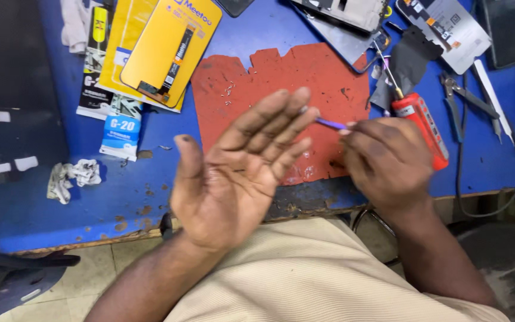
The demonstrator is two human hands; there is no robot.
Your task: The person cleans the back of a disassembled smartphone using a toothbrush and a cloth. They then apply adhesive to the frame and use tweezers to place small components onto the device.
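Plastic pry tool point(332, 124), thin and purple, is pinched in the right hand point(388, 161), whose fingers are closed around its rear end; only the front stretch shows, its tip touching the fingertips of the left hand point(239, 173), which is held open, palm up, fingers spread and gripping nothing. Tool sits in the air above the red work mat point(281, 83), near the front edge of the blue table point(90, 197). Handling judgement: very light, slim, probably a bit flexible and easy to snap or let slip if levered hard, so a pinch near the back end between thumb and fingers suits it, as seen. Look: narrow flat strip, violet, smooth, slightly blurred, so exact tip shape cannot be told. Nearby: red-handled screwdriver point(421, 126) just beside the right hand, tweezers point(491, 101) further right, glue tube point(121, 130) and crumpled tissue point(74, 177) to the left, yellow packaged phone screen point(168, 48) at top.
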